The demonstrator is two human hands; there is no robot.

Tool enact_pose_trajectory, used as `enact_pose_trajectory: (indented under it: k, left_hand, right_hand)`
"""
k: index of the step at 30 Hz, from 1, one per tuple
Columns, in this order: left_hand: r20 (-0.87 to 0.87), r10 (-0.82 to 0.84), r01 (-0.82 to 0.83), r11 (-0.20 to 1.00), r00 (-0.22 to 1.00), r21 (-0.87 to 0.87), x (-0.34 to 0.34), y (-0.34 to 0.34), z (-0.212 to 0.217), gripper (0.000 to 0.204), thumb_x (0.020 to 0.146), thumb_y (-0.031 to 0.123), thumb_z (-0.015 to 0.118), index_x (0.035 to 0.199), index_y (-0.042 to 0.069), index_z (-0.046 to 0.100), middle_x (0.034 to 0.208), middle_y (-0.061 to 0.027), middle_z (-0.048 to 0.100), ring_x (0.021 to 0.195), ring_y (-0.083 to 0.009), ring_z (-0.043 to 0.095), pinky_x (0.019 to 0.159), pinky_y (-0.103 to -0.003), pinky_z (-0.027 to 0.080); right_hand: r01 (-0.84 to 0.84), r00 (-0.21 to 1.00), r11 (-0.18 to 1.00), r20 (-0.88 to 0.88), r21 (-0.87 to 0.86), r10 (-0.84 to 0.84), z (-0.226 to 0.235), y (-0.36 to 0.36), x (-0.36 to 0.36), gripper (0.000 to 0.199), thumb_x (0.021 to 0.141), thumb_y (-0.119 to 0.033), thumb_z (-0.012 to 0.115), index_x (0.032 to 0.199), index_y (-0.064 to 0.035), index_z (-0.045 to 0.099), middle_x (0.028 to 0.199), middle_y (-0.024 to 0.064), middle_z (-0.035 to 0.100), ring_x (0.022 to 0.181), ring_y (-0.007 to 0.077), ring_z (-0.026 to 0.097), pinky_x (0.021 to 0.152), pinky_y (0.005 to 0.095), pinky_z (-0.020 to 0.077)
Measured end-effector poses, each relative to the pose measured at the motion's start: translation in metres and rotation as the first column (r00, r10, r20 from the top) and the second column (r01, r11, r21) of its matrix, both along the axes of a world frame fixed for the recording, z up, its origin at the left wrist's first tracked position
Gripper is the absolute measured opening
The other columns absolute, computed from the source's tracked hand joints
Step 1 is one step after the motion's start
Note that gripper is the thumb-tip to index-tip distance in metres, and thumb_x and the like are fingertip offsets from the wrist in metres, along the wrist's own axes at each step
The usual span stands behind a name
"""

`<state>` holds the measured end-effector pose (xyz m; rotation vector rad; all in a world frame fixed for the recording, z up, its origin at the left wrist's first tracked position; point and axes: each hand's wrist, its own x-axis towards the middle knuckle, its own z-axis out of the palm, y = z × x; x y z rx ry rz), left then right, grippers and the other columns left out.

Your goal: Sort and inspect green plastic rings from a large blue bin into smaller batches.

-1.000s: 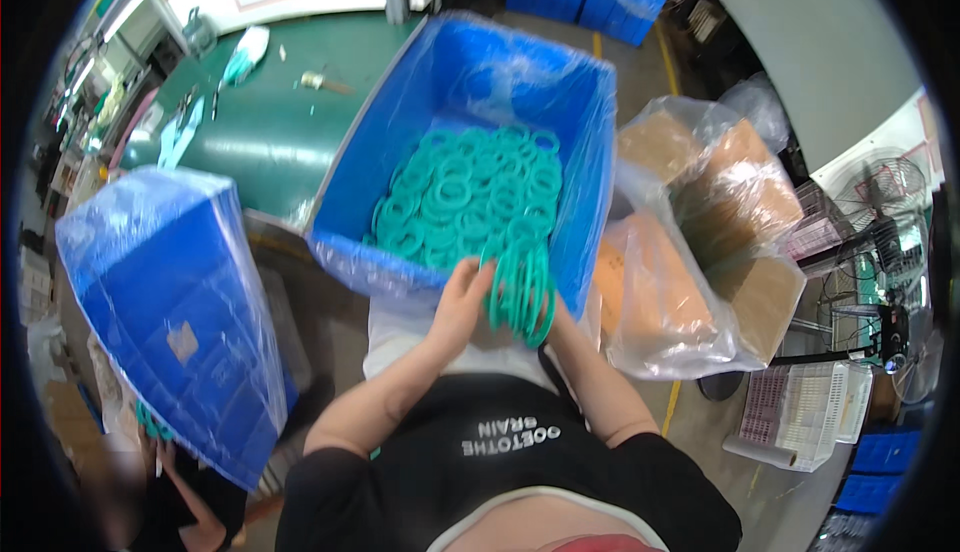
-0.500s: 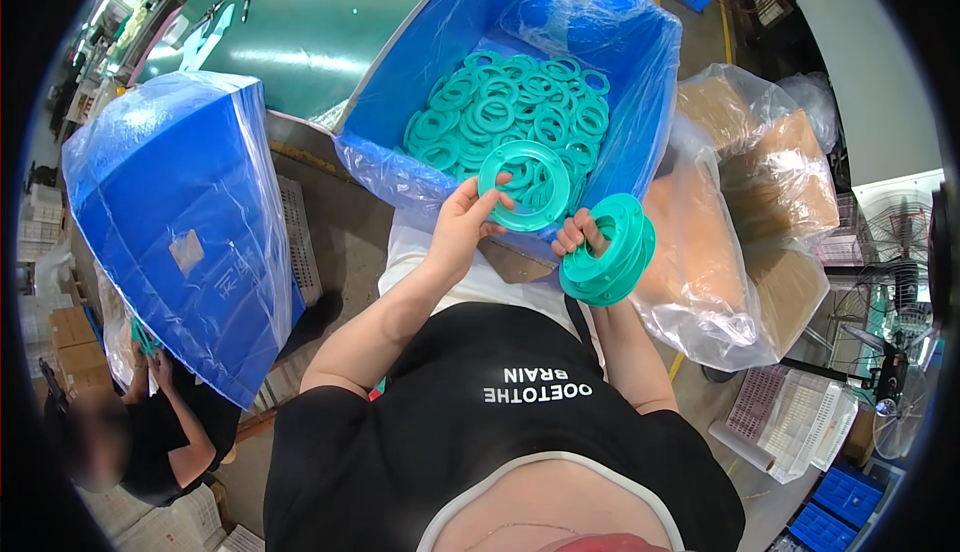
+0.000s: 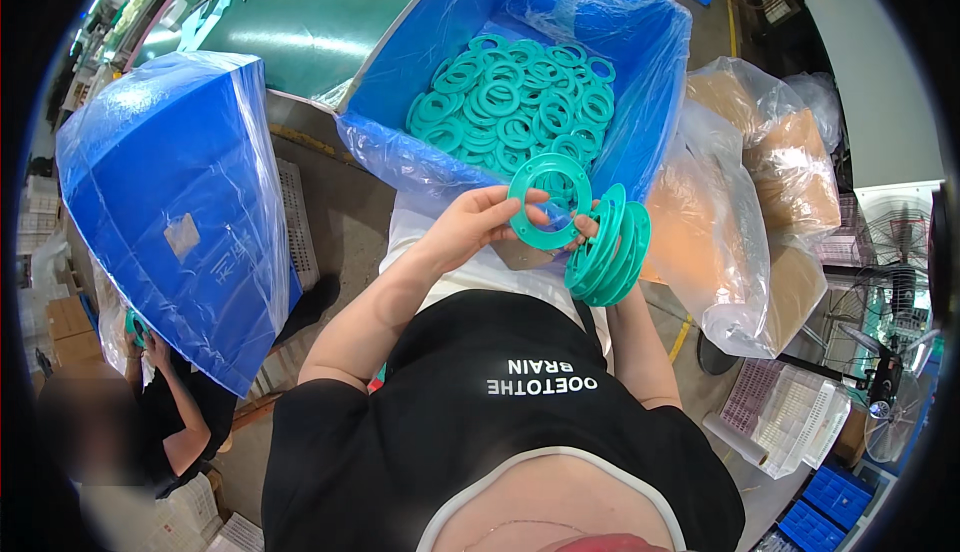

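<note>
Between its thumb and fingers my left hand [image 3: 480,220] pinches one teal plastic ring [image 3: 519,218], held up with its flat face toward me. Just to the right, my right hand [image 3: 592,226] grips several teal rings [image 3: 612,257] together; they hang from its fingers in a loose, fanned stack and hide part of that hand. The single ring's right edge comes up to the right hand's fingers; whether they touch it I cannot tell. Beyond both hands, a heap of like teal rings [image 3: 505,102] lies in a blue bin [image 3: 400,62] lined with clear plastic.
A second blue bin [image 3: 170,202], wrapped in plastic, stands tilted at the left, with a co-worker [image 3: 185,402] behind it. A green table [image 3: 300,22] spans the far left. Plastic-wrapped cartons [image 3: 790,167], a white crate [image 3: 790,412] and a fan [image 3: 895,412] are at the right.
My left hand has moved right with its ring, bringing it against or close to the right hand. The stack in my right hand has turned more edge-on and fanned out.
</note>
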<state>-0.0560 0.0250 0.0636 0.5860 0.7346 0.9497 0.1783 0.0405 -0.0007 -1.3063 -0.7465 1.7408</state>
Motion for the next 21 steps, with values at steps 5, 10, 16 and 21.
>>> enact_pose_trajectory:
  k: [5, 10, 16, 21]
  left_hand:
    - [-0.160, -0.023, 0.043, 0.992, 0.987, 0.120, -0.008, -0.003, -0.024, 0.029, 0.093, 0.026, 0.056, 0.111, 0.004, 0.061, 0.091, -0.0020, 0.066, 0.080, -0.0066, 0.057, 0.071, -0.022, 0.041]
    - [-0.466, 0.223, -0.122, 0.964, 0.856, 0.237, 0.007, -0.003, -0.035, 0.019, 0.093, 0.021, 0.055, 0.096, 0.004, 0.062, 0.083, -0.0017, 0.066, 0.071, -0.0069, 0.057, 0.060, -0.025, 0.042]
    - [-0.599, 0.764, 0.246, 0.549, 0.238, 0.798, -0.003, 0.012, -0.055, 0.020, 0.096, 0.016, 0.048, 0.085, 0.002, 0.057, 0.065, -0.0001, 0.058, 0.054, -0.0069, 0.051, 0.046, -0.026, 0.037]
    - [-0.375, 0.333, -0.258, 0.937, 0.865, 0.237, -0.011, 0.020, -0.029, 0.029, 0.100, 0.024, 0.039, 0.083, 0.007, 0.054, 0.066, 0.0008, 0.053, 0.052, -0.0063, 0.046, 0.047, -0.021, 0.036]
  right_hand:
    - [-0.004, 0.998, 1.000, -0.059, -0.024, 0.002, -0.020, -0.008, 0.005, 0.041, 0.078, -0.018, 0.074, 0.110, -0.0072, 0.051, 0.085, 0.0045, 0.060, 0.071, 0.0136, 0.062, 0.056, 0.0281, 0.0533]
    - [-0.125, 0.991, 0.970, -0.014, 0.210, 0.130, 0.019, -0.022, -0.008, 0.035, 0.085, -0.014, 0.063, 0.117, -0.0095, 0.049, 0.087, 0.0126, 0.064, 0.068, 0.0199, 0.065, 0.055, 0.0300, 0.0546]
    - [-0.116, 0.946, 0.968, -0.273, 0.220, 0.176, 0.022, -0.021, -0.003, 0.039, 0.087, -0.021, 0.060, 0.122, -0.0121, 0.046, 0.098, 0.0175, 0.062, 0.078, 0.0241, 0.065, 0.061, 0.0343, 0.0563]
    - [0.119, 0.616, 0.979, -0.760, -0.168, -0.206, 0.028, 0.001, 0.075, 0.010, 0.087, -0.012, 0.059, 0.092, -0.0051, 0.055, 0.077, 0.0025, 0.054, 0.074, 0.0134, 0.057, 0.067, 0.0279, 0.0480]
